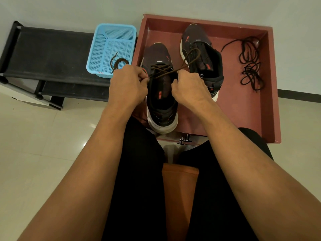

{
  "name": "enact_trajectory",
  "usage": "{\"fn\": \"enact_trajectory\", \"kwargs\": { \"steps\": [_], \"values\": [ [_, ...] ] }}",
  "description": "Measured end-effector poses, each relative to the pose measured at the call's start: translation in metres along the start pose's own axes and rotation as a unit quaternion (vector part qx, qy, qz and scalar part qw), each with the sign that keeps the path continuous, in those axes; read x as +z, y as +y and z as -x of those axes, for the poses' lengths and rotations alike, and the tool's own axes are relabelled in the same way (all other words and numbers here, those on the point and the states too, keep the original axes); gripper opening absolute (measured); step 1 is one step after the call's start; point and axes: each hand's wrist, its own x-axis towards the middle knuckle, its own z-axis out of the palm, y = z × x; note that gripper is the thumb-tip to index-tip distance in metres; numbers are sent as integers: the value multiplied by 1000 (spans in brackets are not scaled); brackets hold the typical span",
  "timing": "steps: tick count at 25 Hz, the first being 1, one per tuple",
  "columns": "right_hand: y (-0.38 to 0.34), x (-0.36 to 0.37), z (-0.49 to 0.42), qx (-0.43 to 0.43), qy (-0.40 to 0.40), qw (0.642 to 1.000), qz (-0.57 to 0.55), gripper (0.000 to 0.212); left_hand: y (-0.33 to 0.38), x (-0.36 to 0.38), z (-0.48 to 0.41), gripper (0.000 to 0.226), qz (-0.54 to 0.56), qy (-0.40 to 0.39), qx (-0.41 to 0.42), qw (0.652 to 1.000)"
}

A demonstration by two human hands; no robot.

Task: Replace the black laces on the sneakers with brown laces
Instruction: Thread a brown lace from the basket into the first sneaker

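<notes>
Two dark sneakers stand in a red-brown tray. The near sneaker carries a brown lace crossed through its eyelets, with a loop reaching toward the far sneaker, which shows no lace. My left hand pinches the lace at the shoe's left side. My right hand grips the lace at the shoe's right side. The black laces lie in a loose tangle at the tray's right. A second brown lace sits coiled in a blue basket.
The basket rests on a low black rack to the left of the tray. Pale tiled floor spreads at the left. My legs in black trousers and an orange-brown seat fill the bottom of the view.
</notes>
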Motion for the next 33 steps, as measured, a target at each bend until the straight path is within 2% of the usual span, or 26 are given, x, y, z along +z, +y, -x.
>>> {"fn": "enact_trajectory", "kwargs": {
  "steps": [4,7,9,11,14,17,20,23,26,30,33],
  "values": [
    [-1,0,-3,9,1,1000,-20,27,-4,1,1,12,-71,-56,-47,995],
    [-1,0,-4,14,4,1000,-14,27,-1,-3,6,25,-124,-131,-100,979],
    [-1,-1,-3,14,4,1000,-15,26,6,-4,14,24,-195,-193,-101,956],
    [-1,-2,-3,14,2,1000,-26,24,11,-4,18,30,-230,-206,-86,947],
    [0,-7,-3,21,-7,999,-31,27,5,-2,15,37,-206,-149,-71,965],
    [-3,-9,-1,22,-38,999,12,36,4,-2,10,22,-123,-43,-43,991],
    [-4,-9,-3,24,-61,998,21,36,7,0,7,13,-59,-12,-22,998],
    [-4,-8,-4,17,-65,998,-3,21,4,0,3,11,-66,-9,-34,997],
    [-6,-6,-2,11,-57,998,-20,19,0,0,3,23,-148,-66,-61,985],
    [-7,-6,-3,21,-59,998,-8,24,3,-1,12,38,-242,-202,-63,947],
    [-5,-7,-4,15,-58,998,-3,21,4,0,13,37,-236,-218,-63,945]
  ]
}}
